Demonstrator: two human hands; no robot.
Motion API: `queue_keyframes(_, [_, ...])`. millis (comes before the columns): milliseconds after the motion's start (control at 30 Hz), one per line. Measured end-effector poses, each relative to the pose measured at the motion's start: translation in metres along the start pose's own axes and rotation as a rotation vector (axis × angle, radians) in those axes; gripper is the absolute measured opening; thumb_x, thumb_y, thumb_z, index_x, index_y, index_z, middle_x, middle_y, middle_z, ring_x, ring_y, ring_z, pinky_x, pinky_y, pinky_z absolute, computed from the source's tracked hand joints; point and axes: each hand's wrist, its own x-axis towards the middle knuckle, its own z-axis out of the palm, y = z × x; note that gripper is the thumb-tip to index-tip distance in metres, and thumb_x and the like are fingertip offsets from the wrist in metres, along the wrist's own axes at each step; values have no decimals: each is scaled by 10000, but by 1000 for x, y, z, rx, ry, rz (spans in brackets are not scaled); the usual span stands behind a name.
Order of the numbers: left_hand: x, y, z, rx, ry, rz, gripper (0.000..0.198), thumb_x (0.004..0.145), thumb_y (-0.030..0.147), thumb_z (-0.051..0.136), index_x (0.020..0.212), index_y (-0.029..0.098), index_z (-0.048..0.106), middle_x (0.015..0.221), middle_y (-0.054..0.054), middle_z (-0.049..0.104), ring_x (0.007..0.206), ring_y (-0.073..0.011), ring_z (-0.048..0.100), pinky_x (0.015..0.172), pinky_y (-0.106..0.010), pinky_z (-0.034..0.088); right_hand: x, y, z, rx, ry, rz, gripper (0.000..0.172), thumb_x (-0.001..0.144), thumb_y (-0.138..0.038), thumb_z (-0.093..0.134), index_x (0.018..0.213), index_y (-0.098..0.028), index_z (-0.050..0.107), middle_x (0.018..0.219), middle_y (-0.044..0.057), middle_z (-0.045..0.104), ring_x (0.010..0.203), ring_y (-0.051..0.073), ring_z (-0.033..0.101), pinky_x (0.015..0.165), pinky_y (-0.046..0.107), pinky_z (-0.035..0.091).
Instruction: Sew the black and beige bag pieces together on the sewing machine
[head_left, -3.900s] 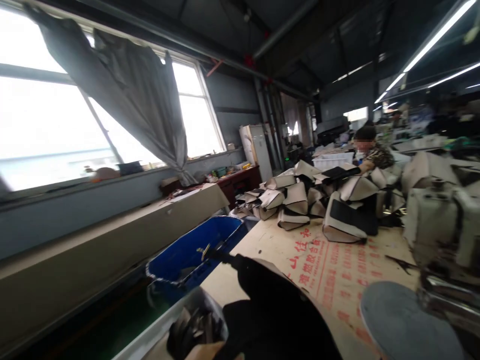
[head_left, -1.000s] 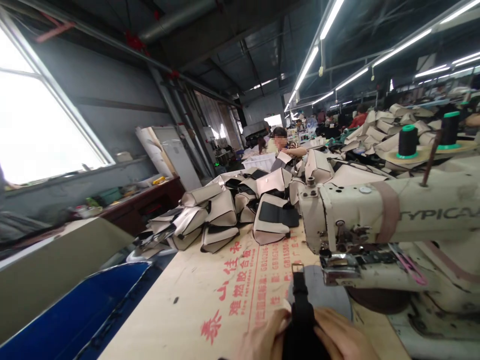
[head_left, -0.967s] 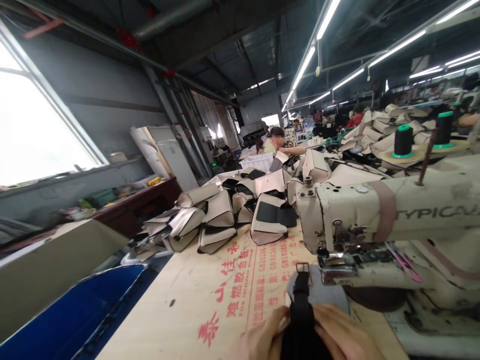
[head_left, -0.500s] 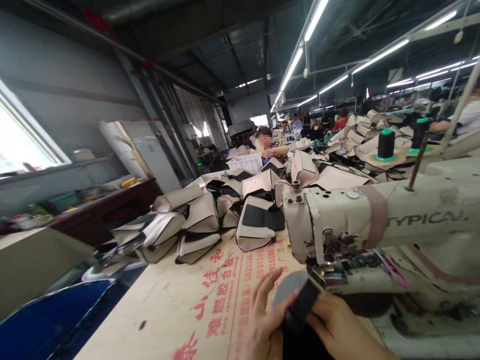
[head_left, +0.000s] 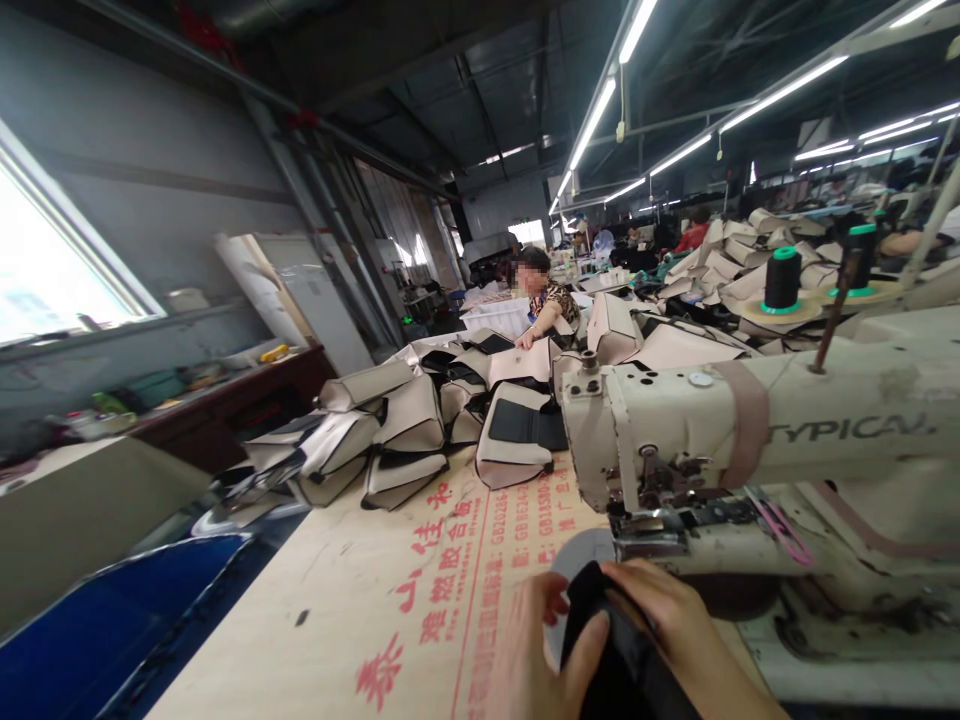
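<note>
A piece of black fabric is gripped between my two hands at the near edge of the sewing machine's work end. My left hand pinches its left side, the thumb pressed on the cloth. On the right side, my right hand closes over the top edge with its fingers just below the needle area. Behind the fabric shows a grey round plate, partly covered by it. The fabric's lower part runs out of view at the bottom.
Beige bags with black trim are heaped beyond the printed plywood tabletop. Black thread spools stand behind the machine. A blue-lined bin is at left. Another person reaches into the heap from behind.
My hands have turned the black fabric and shifted it slightly; my left fingers, earlier raised and spread, now curl around it. The person behind has stretched an arm onto the bags.
</note>
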Motion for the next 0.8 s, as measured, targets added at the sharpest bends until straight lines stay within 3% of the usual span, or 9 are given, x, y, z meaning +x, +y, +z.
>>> queue_keyframes(100, [9,20,0,-20,-168,-64,256,718,327,594,916,172,544,865,-30,589,836,-176,536,777,-301,408,-8,3,-4,-9,52,25,268,910,-233,417,1120,-174,573,1068,69,603,998,181,551,869,292,454])
queue_keyframes(200, [9,27,2,-62,-221,-82,277,702,332,614,917,171,546,918,-33,581,890,-182,519,798,-296,386,-15,4,-10,-4,71,40,274,921,-259,410,1117,-165,578,1065,72,605,991,181,554,864,295,453])
queue_keyframes(400, [7,21,7,-57,-218,29,250,631,216,668,852,181,555,900,-17,548,876,-173,498,807,-288,385,-21,8,-13,-9,97,14,258,929,-262,399,1078,-181,594,1004,55,622,949,171,570,845,290,457])
queue_keyframes(567, [1,26,4,-105,-272,4,233,724,296,597,934,203,561,957,-20,525,915,-163,502,837,-281,390,-26,3,-10,-52,138,9,282,930,-247,374,1128,-173,562,1074,71,593,1005,182,540,864,304,448])
queue_keyframes(800, [7,16,9,92,-220,113,158,677,132,539,815,197,581,895,-2,524,789,-137,529,698,-228,415,-20,-5,-13,-66,12,7,266,939,-249,373,1113,-182,563,1022,57,598,964,191,535,851,323,448])
